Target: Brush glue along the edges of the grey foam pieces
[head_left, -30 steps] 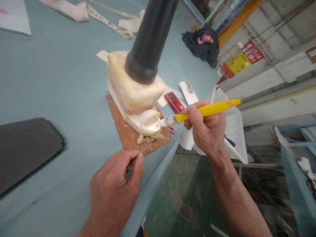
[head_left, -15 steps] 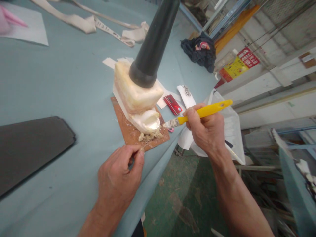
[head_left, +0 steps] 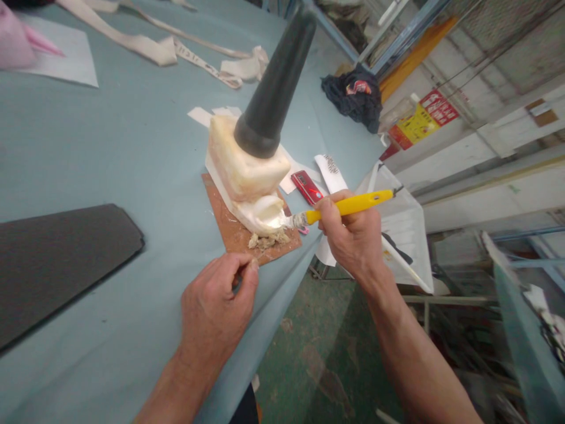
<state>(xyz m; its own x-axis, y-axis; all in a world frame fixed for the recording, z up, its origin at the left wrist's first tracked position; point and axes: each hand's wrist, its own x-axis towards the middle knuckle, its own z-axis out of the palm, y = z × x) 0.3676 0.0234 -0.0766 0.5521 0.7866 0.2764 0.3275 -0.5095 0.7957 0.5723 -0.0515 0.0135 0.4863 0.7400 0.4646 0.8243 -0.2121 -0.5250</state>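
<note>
My right hand point(head_left: 355, 241) is closed around the yellow handle of a paintbrush point(head_left: 359, 203). The brush's bristles are inside the open white mouth of a cream-coloured, blocky container point(head_left: 245, 171), which holds something white. A dark tapered cone point(head_left: 278, 82) stands tilted on top of this container. Beneath it lies a brown board point(head_left: 216, 206), with crumpled beige residue point(head_left: 268, 240) in front of the mouth. By the board's near edge, my left hand point(head_left: 218, 297) has thumb and forefinger pinched together. What they hold, if anything, is too small to make out.
A red phone-like object point(head_left: 306, 187) and a printed white strip point(head_left: 329, 174) lie beyond the brush. To the right is a white tray point(head_left: 419, 235); a dark flat panel point(head_left: 66, 265) lies left. Cream straps point(head_left: 132, 41) and dark cloth point(head_left: 355, 97) are farther back.
My right hand has moved left, taking the bristles from beside the container's mouth into it. My left hand stays pinched at the board's edge. The view has shifted slightly.
</note>
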